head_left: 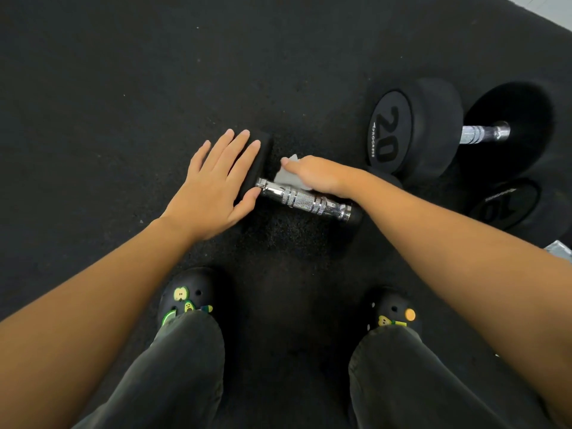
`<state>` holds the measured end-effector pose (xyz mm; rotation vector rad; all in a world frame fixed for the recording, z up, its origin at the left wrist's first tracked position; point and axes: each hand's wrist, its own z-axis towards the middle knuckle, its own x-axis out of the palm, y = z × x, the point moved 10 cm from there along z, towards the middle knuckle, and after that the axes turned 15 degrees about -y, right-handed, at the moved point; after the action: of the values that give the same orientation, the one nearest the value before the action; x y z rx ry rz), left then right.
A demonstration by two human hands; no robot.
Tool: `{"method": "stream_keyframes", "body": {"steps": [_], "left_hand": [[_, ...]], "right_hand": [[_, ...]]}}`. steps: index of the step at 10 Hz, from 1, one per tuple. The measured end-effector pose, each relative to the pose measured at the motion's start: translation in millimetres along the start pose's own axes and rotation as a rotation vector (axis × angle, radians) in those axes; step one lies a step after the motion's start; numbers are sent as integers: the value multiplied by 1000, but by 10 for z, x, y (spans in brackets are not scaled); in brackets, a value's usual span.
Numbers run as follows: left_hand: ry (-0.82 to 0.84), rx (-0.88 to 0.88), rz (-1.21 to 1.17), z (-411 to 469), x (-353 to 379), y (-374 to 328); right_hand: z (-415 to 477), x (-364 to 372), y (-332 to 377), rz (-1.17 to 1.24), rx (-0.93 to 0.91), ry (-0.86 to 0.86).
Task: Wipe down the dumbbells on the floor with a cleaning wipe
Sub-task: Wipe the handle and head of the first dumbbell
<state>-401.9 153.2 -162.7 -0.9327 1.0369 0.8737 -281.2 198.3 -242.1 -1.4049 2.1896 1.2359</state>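
A small black dumbbell with a chrome handle lies on the floor in front of me. My left hand lies flat with straight fingers on its left head. My right hand holds a white cleaning wipe against the far side of the handle. The dumbbell's right head is mostly hidden under my right wrist. A bigger black dumbbell marked 20 lies to the right, apart from both hands.
A third black dumbbell marked 10 lies at the right, below the 20. A silvery packet shows at the right edge. My feet in black clogs stand on the black rubber floor. A pale floor strip is at top right.
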Motion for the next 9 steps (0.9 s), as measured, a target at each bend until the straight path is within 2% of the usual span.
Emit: {"method": "stream_keyframes", "body": {"steps": [2,4,6,7,9], "left_hand": [[5,-5,-5,2,8,-2],[16,-6,-10,9,21,-1],[10,-7,-8,4,17,7],[10,-2,-4,-1,18,3],[0,8,-4,13,19,2]], "right_hand": [[27,31,-114,31,99,40],[-44,63,111,129,42,12],[-147,-74,52,-118,-54,55],[-186,-86,11,-229,-34,105],[-145,-71,87,-326,-96,53]]}}
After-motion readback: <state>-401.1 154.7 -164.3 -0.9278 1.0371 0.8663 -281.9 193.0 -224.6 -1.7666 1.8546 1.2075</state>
